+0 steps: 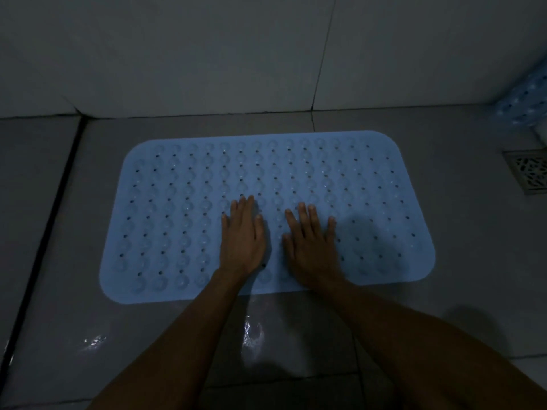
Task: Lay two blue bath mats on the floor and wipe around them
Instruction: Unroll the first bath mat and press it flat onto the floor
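A light blue bath mat (177,208) with rows of small holes and suction bumps lies flat on the grey tiled floor, its long side parallel to the wall. My left hand (242,235) rests palm down on the mat's near middle, fingers straight. Beside it, my right hand (310,244) also presses flat on the mat with fingers spread. A second blue mat (524,105) stands rolled or folded against the wall at the far right edge, partly cut off by the frame.
A square metal floor drain (529,173) sits in the floor right of the mat. The tiled wall (207,54) rises just behind the mat. Wet shiny patches (251,335) lie on the floor in front. A dark floor joint (53,202) runs along the left.
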